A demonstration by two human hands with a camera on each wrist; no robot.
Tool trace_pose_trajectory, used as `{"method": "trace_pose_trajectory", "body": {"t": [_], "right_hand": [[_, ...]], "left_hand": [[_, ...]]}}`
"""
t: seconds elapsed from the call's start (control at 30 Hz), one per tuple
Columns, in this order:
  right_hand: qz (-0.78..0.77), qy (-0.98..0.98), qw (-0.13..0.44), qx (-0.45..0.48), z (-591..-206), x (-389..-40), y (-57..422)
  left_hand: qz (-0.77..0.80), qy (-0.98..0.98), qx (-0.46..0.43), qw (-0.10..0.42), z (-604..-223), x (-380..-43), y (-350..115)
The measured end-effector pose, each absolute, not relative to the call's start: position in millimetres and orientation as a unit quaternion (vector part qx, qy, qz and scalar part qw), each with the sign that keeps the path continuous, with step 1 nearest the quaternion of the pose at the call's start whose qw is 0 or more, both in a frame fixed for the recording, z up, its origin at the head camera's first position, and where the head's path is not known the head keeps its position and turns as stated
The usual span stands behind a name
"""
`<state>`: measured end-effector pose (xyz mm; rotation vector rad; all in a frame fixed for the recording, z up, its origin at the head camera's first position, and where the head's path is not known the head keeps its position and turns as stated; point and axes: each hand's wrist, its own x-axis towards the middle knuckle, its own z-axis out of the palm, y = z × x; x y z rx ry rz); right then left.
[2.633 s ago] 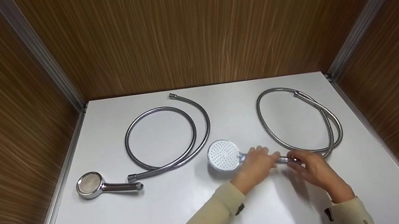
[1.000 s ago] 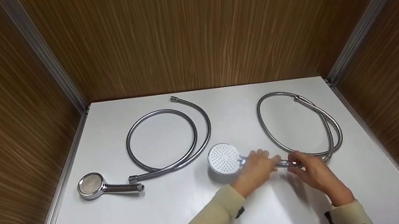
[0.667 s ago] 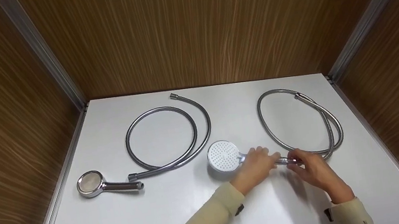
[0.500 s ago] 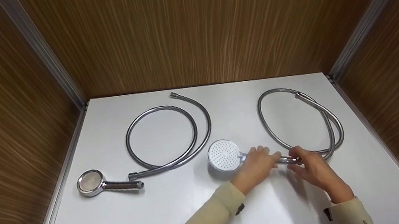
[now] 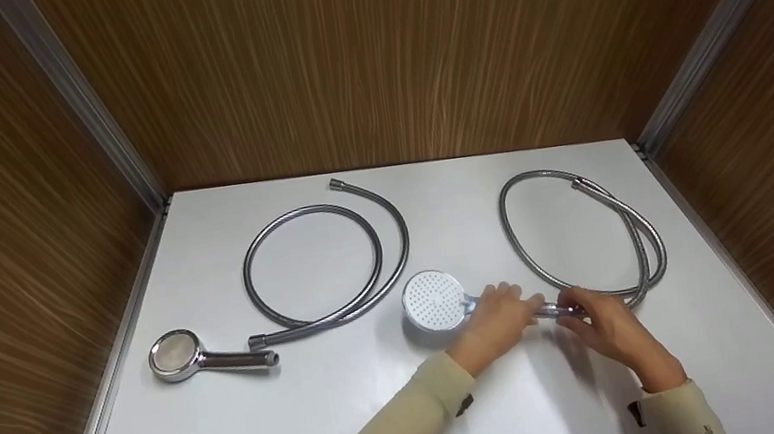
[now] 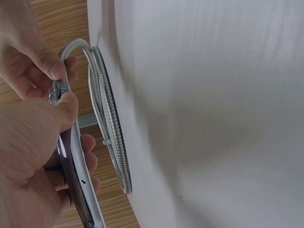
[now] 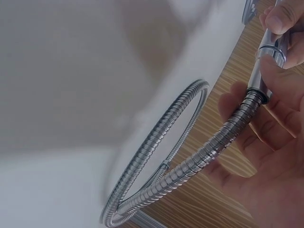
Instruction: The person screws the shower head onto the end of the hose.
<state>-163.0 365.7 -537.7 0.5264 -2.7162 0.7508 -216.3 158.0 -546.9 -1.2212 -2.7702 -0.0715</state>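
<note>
My left hand (image 5: 499, 322) grips the handle of a white-faced shower head (image 5: 434, 301), its face turned up. At the handle's lower end, my right hand (image 5: 609, 328) holds the metal end fitting of a ribbed shower hose (image 5: 505, 219) between thumb and fingers. In the right wrist view, the smooth hose fitting (image 7: 258, 78) meets the handle end in line, and the ribbed hose curves away below it. The left wrist view has the left thumb lying along the chrome handle (image 6: 78, 175), close to the right fingertips. Part of the handle is hidden under the left hand.
At left on the white table (image 5: 355, 418) lies a second chrome shower head (image 5: 214, 358). Beside it is another coiled hose (image 5: 378, 248), both ends loose. Wood-grain panels (image 5: 365, 61) stand at the back and both sides.
The right thumb and fingers have shifted slightly around the hose fitting. The left hand and shower head stay in place. The head view tilts a little; the other shower head and hose lie still.
</note>
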Motion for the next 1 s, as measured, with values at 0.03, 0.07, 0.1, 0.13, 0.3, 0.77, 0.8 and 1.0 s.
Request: {"method": "trace_pose_trajectory", "body": {"t": [0.03,0.07,0.1,0.13,0.3,0.77,0.8,1.0], "right_hand": [[0.261,-0.939,0.134,0.179,-537.2,-162.8,365.3],[0.263,-0.94,0.13,0.175,-536.7,-162.6,364.8],[0.263,-0.942,0.124,0.169,-536.3,-162.5,364.3],[0.263,-0.944,0.116,0.162,-535.8,-162.4,363.8],[0.261,-0.951,0.091,0.136,-534.0,-162.2,362.5],[0.25,-0.948,0.118,0.157,-534.2,-162.1,362.6],[0.253,-0.946,0.121,0.16,-534.5,-161.9,362.6],[0.26,-0.945,0.121,0.16,-534.3,-162.5,363.0]], "left_hand": [[-0.024,-0.913,-0.402,0.059,-546.4,-216.1,157.5],[-0.026,-0.914,-0.401,0.059,-546.2,-216.0,157.1],[-0.029,-0.914,-0.401,0.058,-546.0,-215.9,157.0],[-0.032,-0.914,-0.4,0.056,-545.9,-216.0,157.0],[-0.043,-0.914,-0.4,0.048,-545.1,-216.3,157.6],[-0.034,-0.915,-0.398,0.05,-544.6,-216.0,156.9],[-0.037,-0.915,-0.398,0.049,-544.5,-216.0,156.8],[-0.021,-0.915,-0.399,0.061,-543.0,-215.6,157.9]]}}
